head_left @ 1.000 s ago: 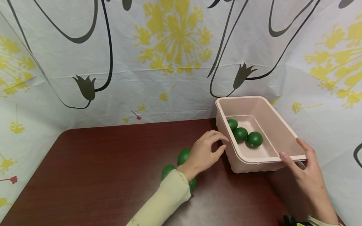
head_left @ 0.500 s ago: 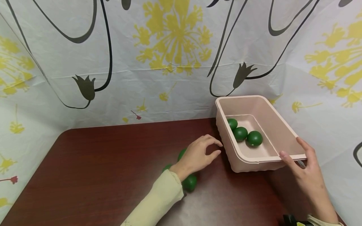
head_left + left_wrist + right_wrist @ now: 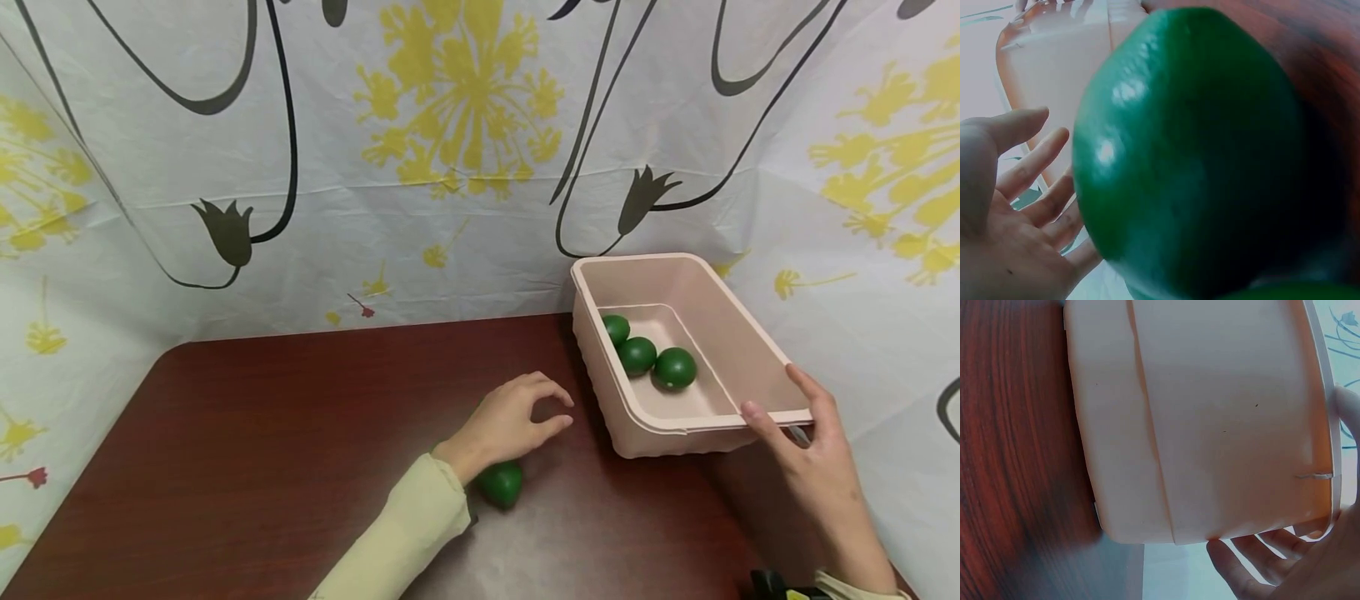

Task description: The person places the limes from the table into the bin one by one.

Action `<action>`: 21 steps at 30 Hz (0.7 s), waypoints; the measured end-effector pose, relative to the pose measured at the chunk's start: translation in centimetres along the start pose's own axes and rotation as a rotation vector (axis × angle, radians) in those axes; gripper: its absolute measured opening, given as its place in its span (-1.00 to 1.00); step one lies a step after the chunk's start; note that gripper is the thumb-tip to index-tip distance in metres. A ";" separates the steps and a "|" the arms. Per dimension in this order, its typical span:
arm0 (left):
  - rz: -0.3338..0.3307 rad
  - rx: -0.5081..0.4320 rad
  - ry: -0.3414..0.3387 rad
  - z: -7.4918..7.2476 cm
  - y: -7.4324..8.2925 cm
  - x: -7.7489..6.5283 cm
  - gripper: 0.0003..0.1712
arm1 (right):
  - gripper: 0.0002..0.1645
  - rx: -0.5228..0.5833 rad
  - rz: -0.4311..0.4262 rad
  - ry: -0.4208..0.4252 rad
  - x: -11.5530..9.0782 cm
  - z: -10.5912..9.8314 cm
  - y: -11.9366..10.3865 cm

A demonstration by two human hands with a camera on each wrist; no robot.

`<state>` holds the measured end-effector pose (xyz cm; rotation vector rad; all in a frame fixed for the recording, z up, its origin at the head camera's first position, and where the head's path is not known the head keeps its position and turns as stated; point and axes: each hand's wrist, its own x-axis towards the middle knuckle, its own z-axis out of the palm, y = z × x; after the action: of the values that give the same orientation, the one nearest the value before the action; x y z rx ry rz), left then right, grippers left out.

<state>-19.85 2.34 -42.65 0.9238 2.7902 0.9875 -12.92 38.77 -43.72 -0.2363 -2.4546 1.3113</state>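
My left hand [image 3: 506, 421] hovers over the middle of the table with its fingers loosely bent and nothing between them. A green lime [image 3: 501, 485] lies below its wrist, partly covered by the hand and sleeve. In the left wrist view that lime [image 3: 1179, 156] looms large beside the spread fingers, with a sliver of more green at the bottom edge. My right hand [image 3: 821, 467] grips the near right corner of a pale pink plastic bin [image 3: 652, 442], thumb on the rim. Inside the bin, green limes [image 3: 637, 357] sit along its left side.
The dark red-brown wooden table [image 3: 262, 458] extends to the left. Behind it and at both sides hangs a white cloth [image 3: 480, 242] printed with yellow flowers and dark stems. The bin stands at the table's right, close to the cloth.
My left hand has drawn back from the bin's left wall, down and to the left, over the limes on the table. The right hand and the bin stay put.
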 end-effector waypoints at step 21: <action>-0.032 0.018 0.060 -1.2 -2.5 -1.2 -0.66 | -0.02 0.007 0.003 0.003 0.0 0.1 0.0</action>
<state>-20.45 -0.46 -43.33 0.8628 2.8579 1.0040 -12.97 38.70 -43.78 -0.2396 -2.4478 1.3193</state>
